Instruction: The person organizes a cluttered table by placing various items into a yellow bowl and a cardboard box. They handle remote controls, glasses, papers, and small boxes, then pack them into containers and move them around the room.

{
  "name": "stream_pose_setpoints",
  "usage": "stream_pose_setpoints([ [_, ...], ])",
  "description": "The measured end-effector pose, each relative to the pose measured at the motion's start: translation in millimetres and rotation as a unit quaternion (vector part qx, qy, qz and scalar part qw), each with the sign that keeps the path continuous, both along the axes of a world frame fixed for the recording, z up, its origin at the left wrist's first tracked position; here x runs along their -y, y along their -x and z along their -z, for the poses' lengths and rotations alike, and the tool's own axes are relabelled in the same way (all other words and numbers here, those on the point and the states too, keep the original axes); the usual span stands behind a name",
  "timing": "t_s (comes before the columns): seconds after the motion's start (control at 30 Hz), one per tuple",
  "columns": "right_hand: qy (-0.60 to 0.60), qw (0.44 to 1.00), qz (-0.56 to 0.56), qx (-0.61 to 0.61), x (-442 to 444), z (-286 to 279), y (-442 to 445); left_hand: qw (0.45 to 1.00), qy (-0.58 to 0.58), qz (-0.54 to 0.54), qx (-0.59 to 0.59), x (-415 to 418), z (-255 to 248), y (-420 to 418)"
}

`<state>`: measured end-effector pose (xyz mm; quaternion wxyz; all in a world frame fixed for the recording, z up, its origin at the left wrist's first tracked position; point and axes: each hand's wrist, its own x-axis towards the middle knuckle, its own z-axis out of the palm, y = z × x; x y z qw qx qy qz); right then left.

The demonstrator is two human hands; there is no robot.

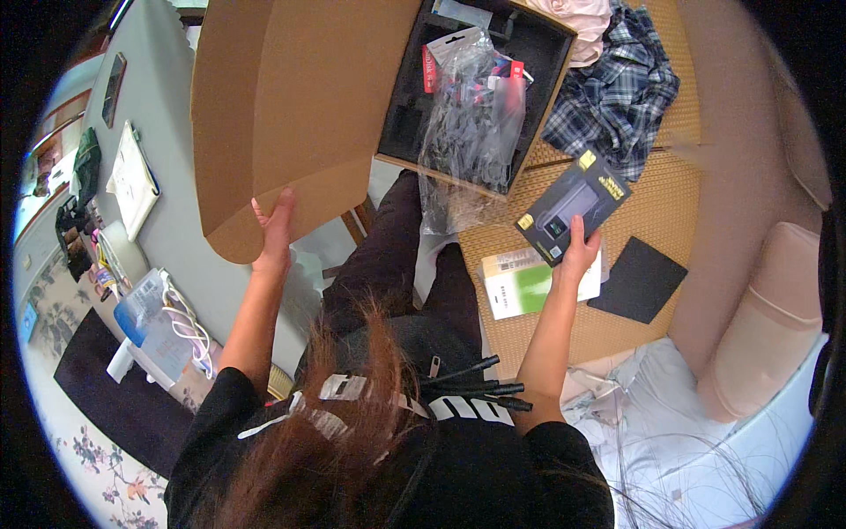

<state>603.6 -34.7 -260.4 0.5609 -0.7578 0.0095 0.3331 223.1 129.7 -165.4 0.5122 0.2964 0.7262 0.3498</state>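
The raised lid of a brown cardboard box (297,119) is gripped at its lower edge by my left hand (274,231). Its black foam-lined tray (404,122) holds a clear plastic bag (456,145), which hangs over the near edge, and red-and-white retail packaging (428,69). My right hand (576,254) holds a flat black product box (574,206) with yellow print and a device pictured on it. Below that box, a green-and-white box (529,284) lies on the woven mat, partly covered by my right hand and forearm.
A black square sheet (638,280) lies on the woven mat (529,337). A plaid cloth (611,92) and a pink cloth (581,23) lie beyond. On the grey table (178,198) at left are a notebook (134,182), a phone-like object (114,89) and a plastic container with white cable (158,324).
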Motion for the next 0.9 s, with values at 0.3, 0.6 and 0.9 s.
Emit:
stream_pose_setpoints([
  [0.3,-0.060,0.980,-0.187,-0.017,-153.1,13.9,53.2,0.999,0.024,0.047,-0.011,-1.7,-14.9,-9.3],
  [0.6,0.125,0.989,-0.048,0.058,-13.3,16.6,50.5,0.996,0.015,0.082,0.012,7.5,-3.0,5.4],
  [0.9,0.374,0.918,0.079,-0.102,181.6,15.5,34.0,0.985,-0.049,0.157,-0.041,9.1,-4.2,-13.3],
])
